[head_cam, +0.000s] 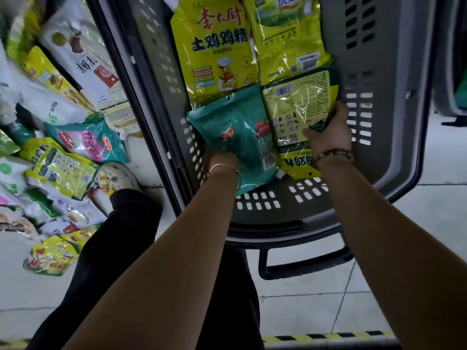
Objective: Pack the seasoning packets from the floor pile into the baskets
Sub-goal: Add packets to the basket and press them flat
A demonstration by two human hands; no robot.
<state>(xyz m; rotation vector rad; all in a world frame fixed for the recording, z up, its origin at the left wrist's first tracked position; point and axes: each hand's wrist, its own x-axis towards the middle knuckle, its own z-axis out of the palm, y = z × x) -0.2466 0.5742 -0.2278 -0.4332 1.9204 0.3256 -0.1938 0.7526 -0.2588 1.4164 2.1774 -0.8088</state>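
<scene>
Likely a shop or stockroom — grey shopping basket (384, 59), seasoning packets (63, 160) heaped on tiled floor (442, 210), hazard-striped tape (328, 337).

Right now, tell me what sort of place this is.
Probably a shop or stockroom floor: a grey plastic shopping basket on a tiled floor, a pile of retail seasoning packets beside it, yellow-black hazard tape along the floor.

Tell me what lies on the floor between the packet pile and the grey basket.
Head view: a foot in a pale clog, at the edge of the pile; a strip of floor tile separates it from the basket.
</scene>
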